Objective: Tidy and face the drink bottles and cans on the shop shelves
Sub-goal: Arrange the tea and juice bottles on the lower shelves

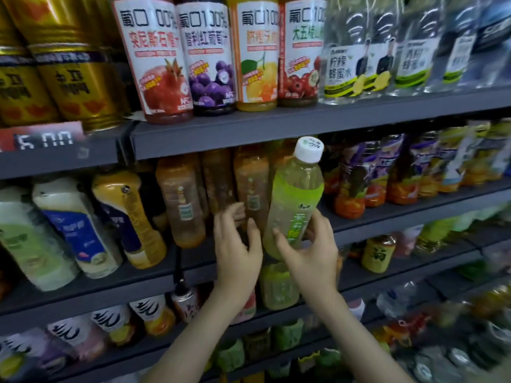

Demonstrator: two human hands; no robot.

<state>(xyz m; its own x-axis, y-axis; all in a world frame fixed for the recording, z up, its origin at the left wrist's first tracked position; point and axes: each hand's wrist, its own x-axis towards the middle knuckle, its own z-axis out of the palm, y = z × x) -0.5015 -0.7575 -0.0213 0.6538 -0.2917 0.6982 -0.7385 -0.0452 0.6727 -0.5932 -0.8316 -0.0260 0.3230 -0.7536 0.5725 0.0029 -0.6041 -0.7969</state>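
Green tea bottle (293, 205) held tilted at frame centre by right grip (312, 255); left grip (237, 250) open, beside amber bottles (251, 186).

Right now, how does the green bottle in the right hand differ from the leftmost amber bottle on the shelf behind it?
The green bottle holds pale yellow-green drink; the amber bottle holds orange-brown. The green bottle leans, held by the right hand in front of the shelf; the amber bottle stands on it. Both are clear plastic.
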